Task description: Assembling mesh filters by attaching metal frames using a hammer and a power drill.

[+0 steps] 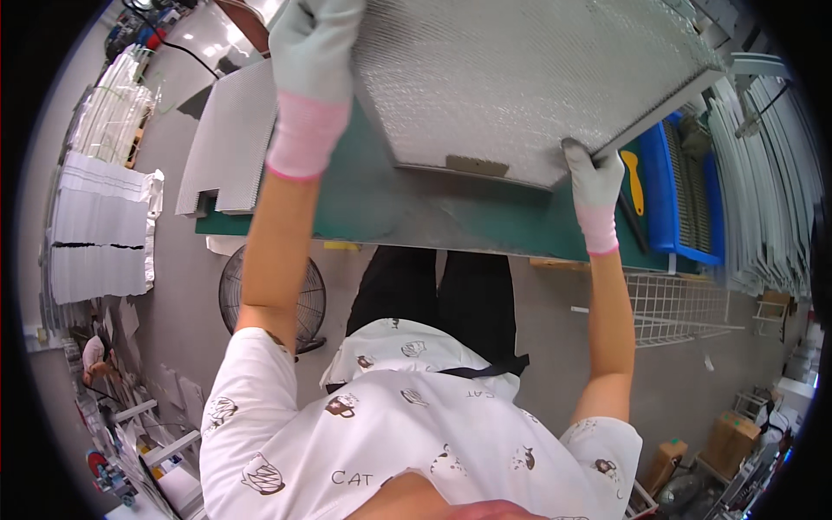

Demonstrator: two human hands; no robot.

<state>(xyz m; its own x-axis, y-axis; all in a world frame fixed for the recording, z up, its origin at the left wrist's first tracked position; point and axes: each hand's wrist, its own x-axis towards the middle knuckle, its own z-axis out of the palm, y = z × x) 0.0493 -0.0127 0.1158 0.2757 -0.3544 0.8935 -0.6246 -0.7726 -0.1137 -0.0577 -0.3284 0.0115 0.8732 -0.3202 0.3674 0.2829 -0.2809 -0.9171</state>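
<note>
Item under inspection: a mesh-faced panel (520,87), broad, flat and silvery, with a thin pale frame. It is held over the green worktable (347,204), its near edge above the table's near side. Whether any far part of it rests on the table is not visible.

Handling, by judgement: light for its area, stiff along the frame, but awkward because of its breadth. The mesh face looks thin and likely to dent or crease under a pressed finger; the smooth frame may slip somewhat in a glove. The sound holds are the frame's opposite sides and corners. The brown patch (477,165) at the edge nearest the table's front is best avoided, as its firmness is unproven.

Right hand (594,178), gloved: closed on the panel's corner toward the table's right end, thumb over the face, the other fingers mostly hidden at the frame. Left hand (316,39), gloved: at the panel's side toward the table's left end, fingers partly curled; the picture's upper edge cuts it off, so its grip cannot be confirmed.

On the table's right end: a yellow hand tool (633,178) and a blue tray (663,225) containing ribbed metallic pieces (691,186). At the table's left end: a second panel (230,121), pale, with a notched near edge. Beyond the table's right end: a stack of white sheets (763,182). Below the table's near side, toward the left: a fan (308,295).
</note>
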